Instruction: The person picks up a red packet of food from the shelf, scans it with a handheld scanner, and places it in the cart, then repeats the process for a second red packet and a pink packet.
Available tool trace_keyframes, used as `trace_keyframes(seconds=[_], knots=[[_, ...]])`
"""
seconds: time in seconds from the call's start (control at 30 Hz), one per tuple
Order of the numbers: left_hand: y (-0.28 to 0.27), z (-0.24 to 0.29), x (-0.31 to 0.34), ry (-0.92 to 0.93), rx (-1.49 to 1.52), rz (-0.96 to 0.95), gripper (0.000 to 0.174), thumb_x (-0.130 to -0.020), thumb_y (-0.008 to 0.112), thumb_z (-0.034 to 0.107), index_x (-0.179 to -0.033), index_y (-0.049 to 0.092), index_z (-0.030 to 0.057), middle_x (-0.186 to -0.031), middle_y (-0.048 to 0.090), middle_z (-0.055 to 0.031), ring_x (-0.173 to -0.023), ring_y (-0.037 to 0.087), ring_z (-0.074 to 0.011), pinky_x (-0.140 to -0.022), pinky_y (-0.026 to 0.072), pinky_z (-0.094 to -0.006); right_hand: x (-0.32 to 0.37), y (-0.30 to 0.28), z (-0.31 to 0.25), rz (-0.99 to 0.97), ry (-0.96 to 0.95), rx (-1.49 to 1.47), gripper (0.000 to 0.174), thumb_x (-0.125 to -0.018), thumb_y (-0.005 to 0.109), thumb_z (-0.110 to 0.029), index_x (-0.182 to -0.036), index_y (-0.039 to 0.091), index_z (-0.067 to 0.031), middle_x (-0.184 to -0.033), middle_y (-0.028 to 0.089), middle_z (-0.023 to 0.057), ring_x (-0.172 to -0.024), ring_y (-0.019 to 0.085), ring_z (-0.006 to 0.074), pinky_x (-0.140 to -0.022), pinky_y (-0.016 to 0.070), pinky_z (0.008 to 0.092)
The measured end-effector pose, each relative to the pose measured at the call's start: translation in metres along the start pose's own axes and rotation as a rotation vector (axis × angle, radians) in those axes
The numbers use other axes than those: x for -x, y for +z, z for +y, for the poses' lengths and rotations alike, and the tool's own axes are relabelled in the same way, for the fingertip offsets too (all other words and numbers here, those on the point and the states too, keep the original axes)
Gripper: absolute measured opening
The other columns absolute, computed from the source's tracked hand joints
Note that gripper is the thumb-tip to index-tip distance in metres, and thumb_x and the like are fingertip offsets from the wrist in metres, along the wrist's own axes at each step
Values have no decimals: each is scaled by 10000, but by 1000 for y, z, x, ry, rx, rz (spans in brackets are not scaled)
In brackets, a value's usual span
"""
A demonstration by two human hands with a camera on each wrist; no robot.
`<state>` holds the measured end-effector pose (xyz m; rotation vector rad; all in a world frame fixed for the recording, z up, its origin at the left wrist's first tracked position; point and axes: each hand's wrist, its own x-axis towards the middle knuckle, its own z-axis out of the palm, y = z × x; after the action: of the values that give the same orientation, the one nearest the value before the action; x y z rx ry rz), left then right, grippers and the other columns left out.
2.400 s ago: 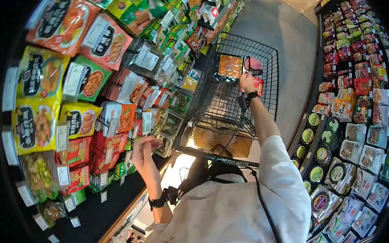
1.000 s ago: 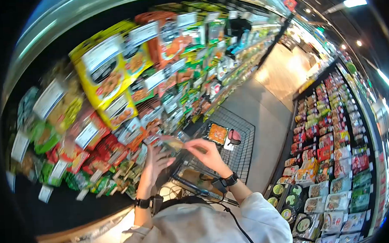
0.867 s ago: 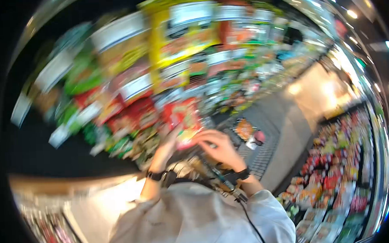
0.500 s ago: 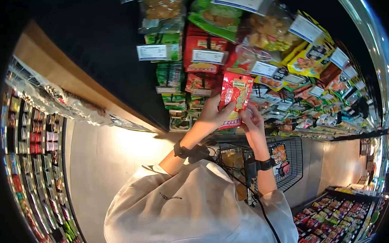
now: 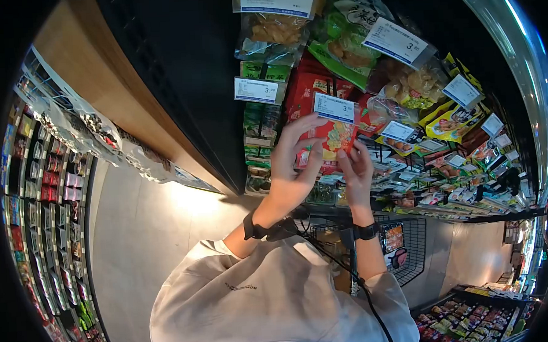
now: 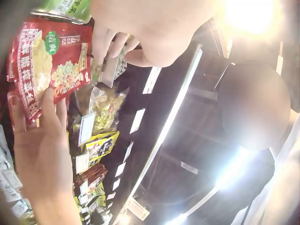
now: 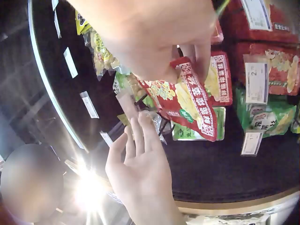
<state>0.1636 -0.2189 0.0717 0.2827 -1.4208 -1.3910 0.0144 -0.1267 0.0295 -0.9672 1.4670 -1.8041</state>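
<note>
A red food packet (image 5: 340, 137) is pinched at its lower edge by my right hand (image 5: 358, 176), just below a price tag (image 5: 334, 108) on the shelf. In the right wrist view, that hand (image 7: 159, 37) has its fingers bent round one end of the packet (image 7: 194, 101). My left hand (image 5: 293, 167) is raised left of the packet, fingertips at the tag's lower left. Its fingers look extended in the right wrist view, close to a clear tag holder (image 7: 127, 104); contact is hard to tell. More red packets (image 5: 310, 87) hang behind.
Green packets (image 5: 263, 73) and yellow packets (image 5: 455, 121) hang to either side with price tags. A wire cart (image 5: 415, 250) holding an orange-topped tray (image 5: 394, 238) stands below, to the right. A wooden shelf edge (image 5: 130, 98) runs along the left, above the floor (image 5: 142, 238).
My left hand has moved up from the packet towards the price tag. The red packet has come nearer the hanging ones, and the shelf appears closer.
</note>
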Motion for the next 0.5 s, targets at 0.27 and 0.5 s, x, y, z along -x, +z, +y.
trace_keyframes(seconds=[0.27, 0.5], knots=[[-9, 2, -4, -52, 5, -24, 326, -949, 517, -59, -1275, 521, -46, -1320, 515, -153, -1225, 547, -208, -1005, 487, -348, -13, 21, 9, 20, 1, -73, 321, -987, 599, -68, -1291, 515, -8, -1178, 669, 65, -1040, 599, 90, -880, 478, 246], [-11, -2, -1, -45, -27, -38, 290, -957, 511, -57, -1241, 558, -21, -1303, 530, -138, -1194, 567, -196, -969, 497, -327, -11, 25, 10, 60, 7, -51, 316, -986, 606, -89, -1281, 519, -16, -1111, 676, 45, -969, 598, 68, -834, 485, 220]])
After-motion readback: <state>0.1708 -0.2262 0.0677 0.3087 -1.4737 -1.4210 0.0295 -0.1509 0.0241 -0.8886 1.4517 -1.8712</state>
